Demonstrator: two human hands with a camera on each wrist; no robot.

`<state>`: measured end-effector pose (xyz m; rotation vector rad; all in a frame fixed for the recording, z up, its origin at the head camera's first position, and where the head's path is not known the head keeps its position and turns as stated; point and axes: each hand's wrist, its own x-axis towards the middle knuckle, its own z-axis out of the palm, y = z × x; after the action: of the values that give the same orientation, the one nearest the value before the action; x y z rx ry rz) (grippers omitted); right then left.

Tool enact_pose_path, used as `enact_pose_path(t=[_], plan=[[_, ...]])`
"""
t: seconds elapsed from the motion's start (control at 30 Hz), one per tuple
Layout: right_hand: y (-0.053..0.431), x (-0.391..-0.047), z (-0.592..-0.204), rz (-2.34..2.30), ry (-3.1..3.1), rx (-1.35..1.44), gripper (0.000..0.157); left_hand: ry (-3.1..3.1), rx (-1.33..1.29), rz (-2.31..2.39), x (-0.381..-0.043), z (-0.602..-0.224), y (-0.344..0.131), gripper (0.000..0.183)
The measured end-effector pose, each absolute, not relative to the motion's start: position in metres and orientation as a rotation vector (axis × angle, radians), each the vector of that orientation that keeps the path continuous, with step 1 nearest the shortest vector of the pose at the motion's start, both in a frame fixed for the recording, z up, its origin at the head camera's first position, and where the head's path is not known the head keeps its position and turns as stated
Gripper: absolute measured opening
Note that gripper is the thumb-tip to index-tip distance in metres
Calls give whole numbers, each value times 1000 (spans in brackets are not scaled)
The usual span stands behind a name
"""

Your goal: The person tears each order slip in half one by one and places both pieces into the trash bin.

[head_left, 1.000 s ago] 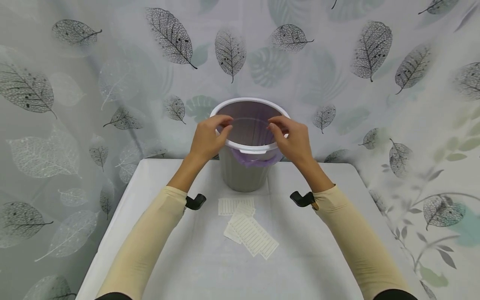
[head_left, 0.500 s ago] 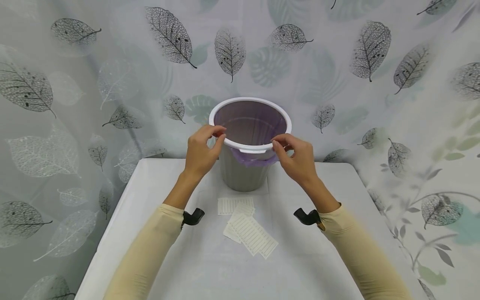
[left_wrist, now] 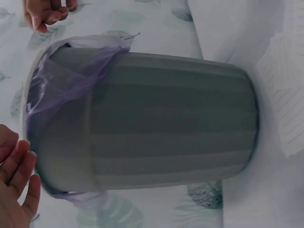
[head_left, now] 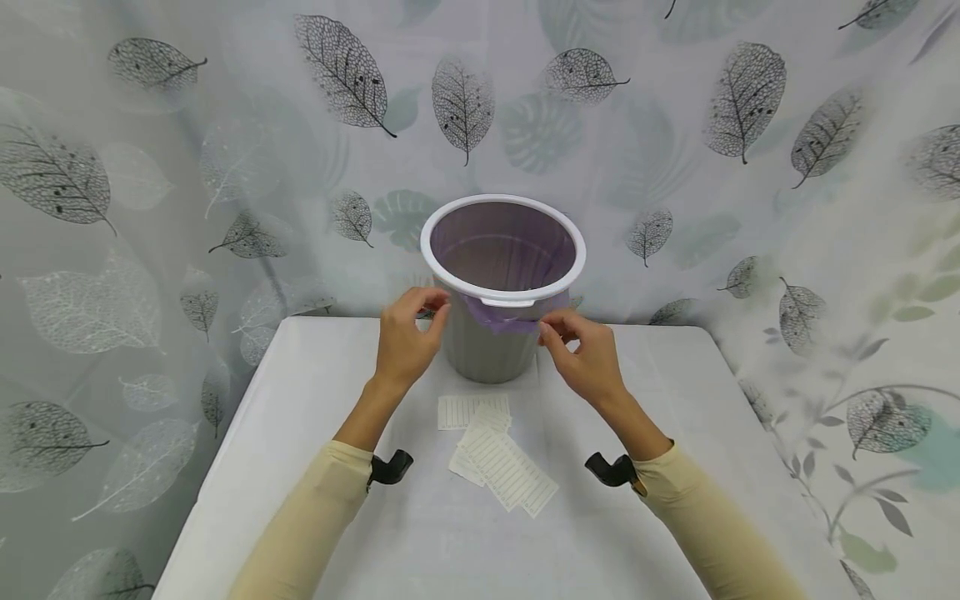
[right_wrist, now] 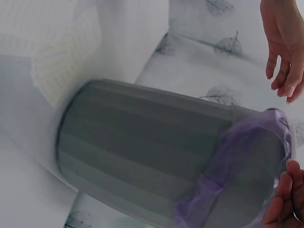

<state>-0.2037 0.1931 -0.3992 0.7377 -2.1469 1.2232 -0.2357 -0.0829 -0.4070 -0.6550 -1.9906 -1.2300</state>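
Observation:
A grey trash bin (head_left: 483, 358) with a white rim ring (head_left: 450, 279) stands upright at the back of the table. A thin purple trash bag (head_left: 498, 319) lines it, its edge folded out below the rim. My left hand (head_left: 405, 337) is at the bin's left side, fingers loosely bent with nothing between them. On the right side, my right hand (head_left: 585, 354) has its fingertips close to the hanging bag edge, fingers relaxed. In the right wrist view, the right hand's fingers (right_wrist: 285, 194) are right by the rim, and the bag (right_wrist: 209, 185) droops down the bin wall.
Several white lined paper slips (head_left: 506, 467) lie overlapping on the white-covered table (head_left: 360, 533) in front of the bin. A leaf-patterned curtain (head_left: 525, 125) hangs close behind the table and at both sides.
Both hands have come down from the bin's rim toward me, to beside its upper wall. The white ring sits on the bin as before, and the paper slips have not moved.

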Motion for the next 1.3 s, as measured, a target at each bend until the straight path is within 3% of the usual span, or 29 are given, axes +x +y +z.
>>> enact_pose_path(t=[0.63,1.3], plan=[[192,-184,-464,1246,-2440,592,4,-2217,-561,-1330,-221,-483,-72,15],[193,-167,-532,1172,-2685,328,23,-2571,-412,-1391,-203,-549,-70,19]])
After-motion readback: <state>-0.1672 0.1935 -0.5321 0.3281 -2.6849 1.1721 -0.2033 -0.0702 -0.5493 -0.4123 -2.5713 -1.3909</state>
